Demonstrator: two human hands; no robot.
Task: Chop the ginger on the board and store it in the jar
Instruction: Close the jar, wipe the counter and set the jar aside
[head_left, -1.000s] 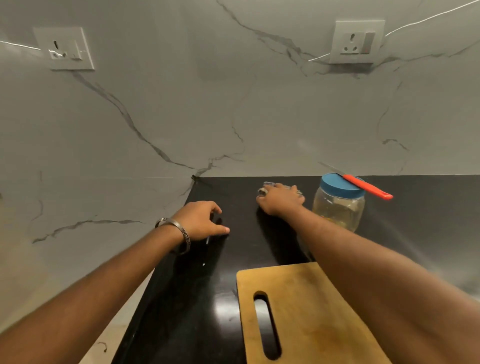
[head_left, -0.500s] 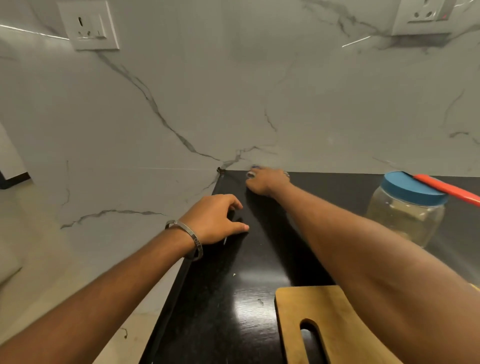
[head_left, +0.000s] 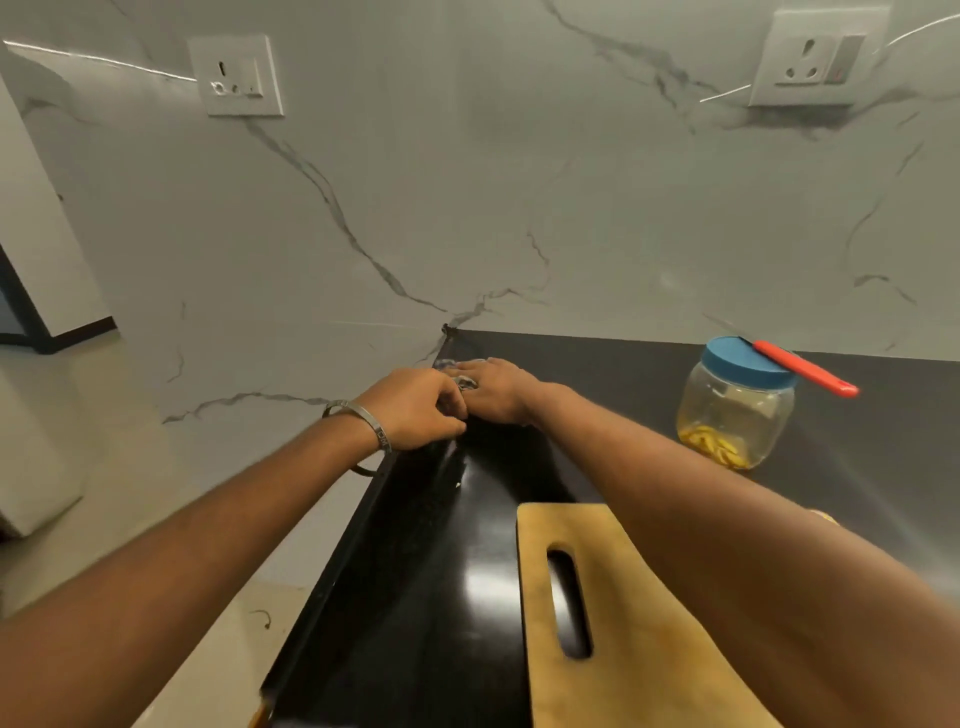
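Note:
A clear jar (head_left: 735, 410) with a blue lid stands at the right on the black counter (head_left: 415, 597), with yellow ginger pieces at its bottom. A red-handled knife (head_left: 802, 366) lies across the lid. The wooden chopping board (head_left: 639, 649) with a slot handle lies near me, partly under my right forearm. My right hand (head_left: 498, 389), wearing rings, lies palm down at the counter's far left corner. My left hand (head_left: 415, 408), with a metal bangle on the wrist, touches it with curled fingers. I cannot see whether they hold anything.
A marble wall rises behind the counter with two socket plates (head_left: 236, 75) (head_left: 821, 57). The counter's left edge drops off beside my left forearm, with pale floor (head_left: 104, 493) below. A small greyish thing shows just past my right fingertips.
My left hand has moved right and forward until it meets my right hand in the corner. My head has shifted, so the jar and board sit more fully in view.

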